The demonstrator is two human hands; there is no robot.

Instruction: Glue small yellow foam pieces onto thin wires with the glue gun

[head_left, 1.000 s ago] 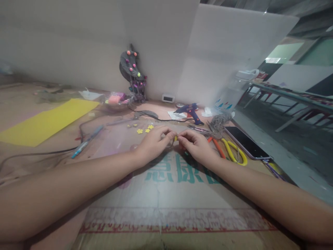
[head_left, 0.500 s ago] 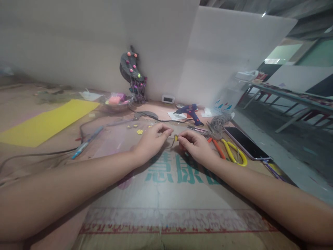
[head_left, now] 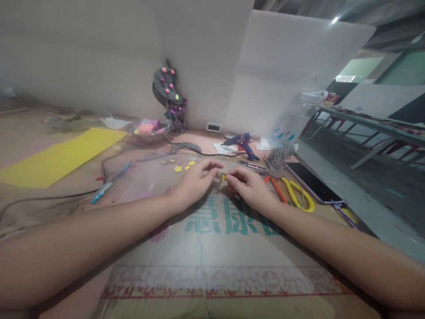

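My right hand (head_left: 248, 184) pinches a small yellow piece (head_left: 223, 177) between thumb and fingertips, above the printed cardboard (head_left: 172, 248). A short thin grey-brown cord (head_left: 218, 185) hangs curved beside the yellow piece. Facing it from the left, my left hand (head_left: 198, 179) has its thumb and forefinger drawn together close to the piece and the cord. Whether anything sits between those fingertips cannot be made out. Just beyond the left hand lie small yellow flower shapes (head_left: 178, 169) on the cardboard.
Right of my hands lie orange-handled pliers (head_left: 277, 188), yellow-handled scissors (head_left: 300, 195), a phone (head_left: 314, 181) and grey yarn (head_left: 280, 155). A blue glue gun (head_left: 244, 144) stands behind. Leftward are a pen (head_left: 113, 181), a yellow sheet (head_left: 63, 157) and a decorated grey moon (head_left: 162, 86).
My left fingertips have come slightly closer to the yellow piece, which has shifted and turned a little in my right fingers. More of the flower shapes shows beside the left hand.
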